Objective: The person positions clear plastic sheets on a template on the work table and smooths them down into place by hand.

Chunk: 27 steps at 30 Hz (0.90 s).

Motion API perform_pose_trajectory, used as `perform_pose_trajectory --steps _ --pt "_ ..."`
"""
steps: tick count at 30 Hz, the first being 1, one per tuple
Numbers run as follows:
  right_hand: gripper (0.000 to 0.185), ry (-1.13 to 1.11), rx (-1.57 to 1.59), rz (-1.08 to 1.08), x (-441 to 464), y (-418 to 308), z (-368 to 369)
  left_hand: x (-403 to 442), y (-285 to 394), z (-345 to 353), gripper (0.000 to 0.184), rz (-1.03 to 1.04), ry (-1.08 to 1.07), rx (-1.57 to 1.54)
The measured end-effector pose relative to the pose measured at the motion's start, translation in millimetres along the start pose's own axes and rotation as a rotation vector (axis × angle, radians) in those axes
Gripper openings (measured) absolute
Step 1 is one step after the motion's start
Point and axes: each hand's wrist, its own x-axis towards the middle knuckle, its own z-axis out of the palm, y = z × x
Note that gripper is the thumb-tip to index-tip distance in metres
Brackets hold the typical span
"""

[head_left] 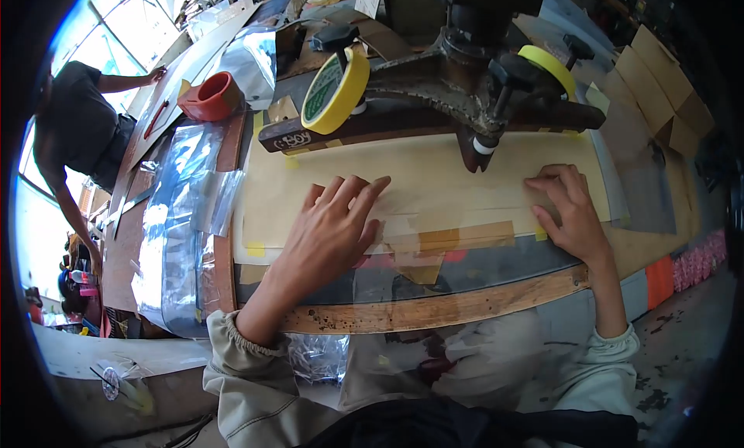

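A cream sheet [434, 165] lies flat on the work surface, with small bits of yellow tape at its edges. Over its left part is my left hand [329, 223], fingers spread and slightly bent, holding nothing. My right hand [572, 215] is at the sheet's right end, fingers curved and thumb apart, with nothing visible in it. Whether the fingertips press on the sheet I cannot tell. Between the hands, brown tape strips [465, 237] run along the sheet's near edge. A clear plastic film [480, 312] seems to hang over the wooden front edge [434, 307].
Across the back of the sheet stands a dark metal press with a long bar [279, 138]. Yellow tape rolls [353, 91] hang on its knobs. At left are a red tape dispenser [211, 98], plastic sheeting [174, 223] and another person [77, 126]. A cardboard box [659, 84] stands right.
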Motion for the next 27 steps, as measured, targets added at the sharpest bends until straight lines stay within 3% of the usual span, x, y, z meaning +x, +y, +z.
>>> perform_pose_trajectory --steps 2,11,19,27 --pt "0.035 0.017 0.041 -0.010 -1.0 2.1 3.9 -2.2 -0.1 2.8 0.052 0.027 0.012 -0.001" --pt "0.035 -0.004 0.032 -0.014 -0.9 -0.6 0.8 -4.7 1.6 -2.5 0.025 0.128 0.028 0.114" --pt "0.025 0.193 -0.043 -0.174 -3.3 -0.5 0.1 -6.1 2.3 -4.5 0.024 0.129 0.039 0.156" --pt "0.009 0.180 0.020 -0.222 -10.8 -11.0 -13.6 -10.8 5.3 -9.8 0.020 0.134 0.030 0.170"
